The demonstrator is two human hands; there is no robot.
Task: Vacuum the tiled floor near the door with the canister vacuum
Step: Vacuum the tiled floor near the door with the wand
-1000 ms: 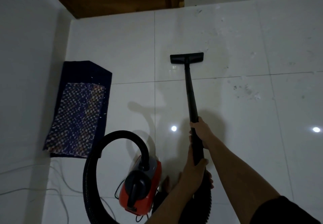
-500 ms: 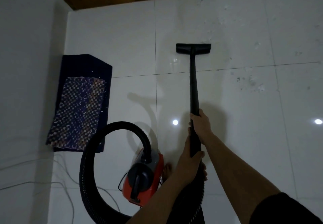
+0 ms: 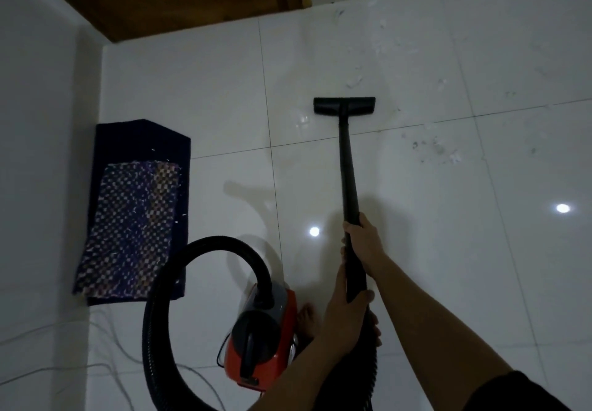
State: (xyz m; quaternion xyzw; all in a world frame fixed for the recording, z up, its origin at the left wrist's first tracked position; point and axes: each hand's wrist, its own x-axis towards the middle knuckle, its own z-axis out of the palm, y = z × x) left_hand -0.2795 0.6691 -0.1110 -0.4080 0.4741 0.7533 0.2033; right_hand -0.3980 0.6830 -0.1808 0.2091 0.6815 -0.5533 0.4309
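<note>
Here, both hands (image 3: 358, 269) closed around the wand (image 3: 347, 167).

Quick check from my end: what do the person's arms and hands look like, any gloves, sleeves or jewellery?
Both hands are bare, with no gloves: left hand, right hand. No rings, watch or bracelets show, though the light is dim. Both forearms are uncovered. The right arm has a dark short sleeve at the bottom right edge. The left arm leaves the picture before any sleeve shows.

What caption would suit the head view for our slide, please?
Both hands, right hand above left hand, steer the wand and floor nozzle.
</note>
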